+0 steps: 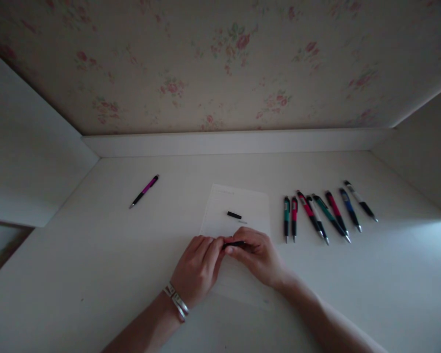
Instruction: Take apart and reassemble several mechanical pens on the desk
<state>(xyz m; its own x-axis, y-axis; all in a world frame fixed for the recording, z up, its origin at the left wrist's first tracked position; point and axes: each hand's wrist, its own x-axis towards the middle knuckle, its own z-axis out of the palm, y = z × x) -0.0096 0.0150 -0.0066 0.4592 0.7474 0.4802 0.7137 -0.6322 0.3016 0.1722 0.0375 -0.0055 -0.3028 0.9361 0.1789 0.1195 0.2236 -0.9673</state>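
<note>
Two hands work together: left hand (197, 269) and right hand (257, 256) meet at the fingertips, both pinching a dark part (235, 243) above the paper (215, 208). Fingers hide its ends. Step in hand, judged: fitting or freeing the part; cannot tell which. Next move seems to call for firm grips, kept in line. Just beyond, on the paper: black tube (234, 215), pale piece (243, 222). Right: eight pens (330, 215). Far left: purple pen (144, 191), alone.
</note>
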